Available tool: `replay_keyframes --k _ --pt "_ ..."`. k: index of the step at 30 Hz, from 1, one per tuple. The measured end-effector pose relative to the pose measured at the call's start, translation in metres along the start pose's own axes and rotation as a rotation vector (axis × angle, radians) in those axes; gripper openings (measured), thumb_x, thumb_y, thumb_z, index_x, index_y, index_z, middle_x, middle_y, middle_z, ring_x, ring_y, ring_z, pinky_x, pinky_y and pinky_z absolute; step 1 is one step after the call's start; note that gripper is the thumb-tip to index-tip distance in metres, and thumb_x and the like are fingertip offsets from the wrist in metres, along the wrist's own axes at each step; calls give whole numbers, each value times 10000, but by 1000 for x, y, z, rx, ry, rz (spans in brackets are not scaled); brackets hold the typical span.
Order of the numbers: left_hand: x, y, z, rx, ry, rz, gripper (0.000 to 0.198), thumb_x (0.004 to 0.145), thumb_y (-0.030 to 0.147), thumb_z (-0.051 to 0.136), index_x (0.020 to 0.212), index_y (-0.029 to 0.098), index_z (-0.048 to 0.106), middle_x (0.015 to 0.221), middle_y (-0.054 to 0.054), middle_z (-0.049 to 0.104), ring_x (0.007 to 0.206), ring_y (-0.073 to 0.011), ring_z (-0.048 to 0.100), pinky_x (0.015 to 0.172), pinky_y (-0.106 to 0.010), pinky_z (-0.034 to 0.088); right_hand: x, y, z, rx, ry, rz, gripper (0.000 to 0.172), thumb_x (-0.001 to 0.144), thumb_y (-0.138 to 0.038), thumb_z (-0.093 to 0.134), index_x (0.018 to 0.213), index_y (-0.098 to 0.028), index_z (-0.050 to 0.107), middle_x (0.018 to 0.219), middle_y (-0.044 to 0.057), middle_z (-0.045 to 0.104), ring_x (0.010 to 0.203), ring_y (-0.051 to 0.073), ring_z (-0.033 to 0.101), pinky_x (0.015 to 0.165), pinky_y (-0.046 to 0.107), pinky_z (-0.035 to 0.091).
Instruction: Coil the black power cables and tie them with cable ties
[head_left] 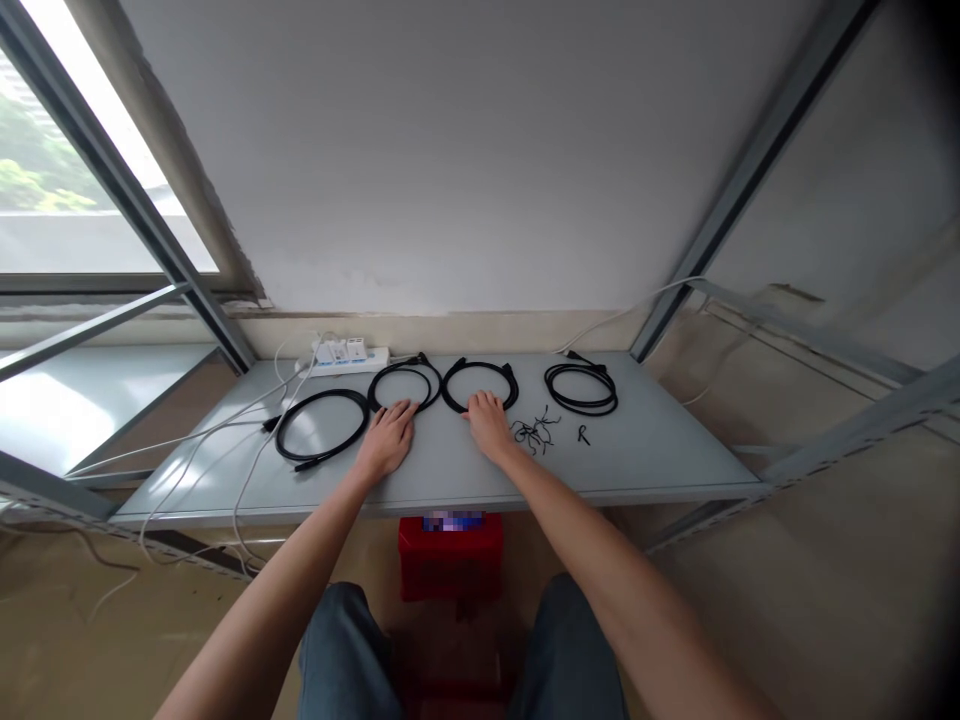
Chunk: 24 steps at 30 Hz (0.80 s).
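Note:
My left hand (388, 437) lies palm down on the grey tabletop (450, 470), fingers spread, with its fingertips touching the near edge of a coiled black cable (405, 366). Beside it, my right hand (487, 422) rests over the near side of another black cable coil (480, 364). Its fingers look extended and its thumb points left; the cable under them is hidden. Left of my hands is a larger black cable loop (322, 393) with its plug ends at the left. A further coiled black cable (581, 405) lies on the right.
Thin black twist ties (534, 432) lie in a loose pile right of my right hand, near a black letter R mark (583, 435). A white power strip (349, 360) with plugs stands at the back left. White cords cross the left side. Below is a red stool (450, 560).

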<state>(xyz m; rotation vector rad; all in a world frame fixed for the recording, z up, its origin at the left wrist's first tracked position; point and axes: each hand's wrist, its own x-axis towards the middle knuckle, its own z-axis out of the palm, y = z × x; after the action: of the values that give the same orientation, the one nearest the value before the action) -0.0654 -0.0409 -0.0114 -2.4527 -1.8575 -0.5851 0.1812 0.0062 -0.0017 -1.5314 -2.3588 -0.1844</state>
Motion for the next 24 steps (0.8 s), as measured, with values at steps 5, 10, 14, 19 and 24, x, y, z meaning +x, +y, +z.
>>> replay_keyframes --k 5,10,14,19,24 --pt "0 -2 2 6 6 3 561 1061 332 273 1597 246 417 1620 -61 468 1514 -241 406 1280 -499 270 34 1 -3 -15 -237 5 243 997 -160 538 1201 -63 627 1255 238 619 1219 359 523 979 460 426" --pt "1 -5 6 18 11 14 562 1059 349 287 1596 246 414 1625 -63 461 1525 -242 390 1287 -496 257 59 3 -9 8 -411 -71 274 938 -107 599 1206 -125 656 1245 213 672 1157 325 626 971 428 461" --pt "1 -7 7 20 11 20 560 1057 353 291 1591 244 419 1626 -64 459 1522 -244 397 1286 -503 262 57 3 -13 33 -409 -105 401 891 -26 620 1278 -130 596 1215 195 701 1075 291 680 918 376 484" --pt "2 -6 7 18 28 13 567 1024 288 315 1570 234 457 1597 -68 499 1502 -240 426 1286 -498 274 46 6 -23 53 -415 -130 311 888 -13 586 1169 -143 617 1159 159 728 1112 286 667 891 350 489" --pt "2 -5 6 -2 37 7 572 999 265 341 1553 236 480 1584 -63 515 1494 -235 438 1285 -500 282 40 17 -46 109 -374 -138 401 873 3 545 1250 -133 559 1214 167 711 1078 287 677 874 357 489"
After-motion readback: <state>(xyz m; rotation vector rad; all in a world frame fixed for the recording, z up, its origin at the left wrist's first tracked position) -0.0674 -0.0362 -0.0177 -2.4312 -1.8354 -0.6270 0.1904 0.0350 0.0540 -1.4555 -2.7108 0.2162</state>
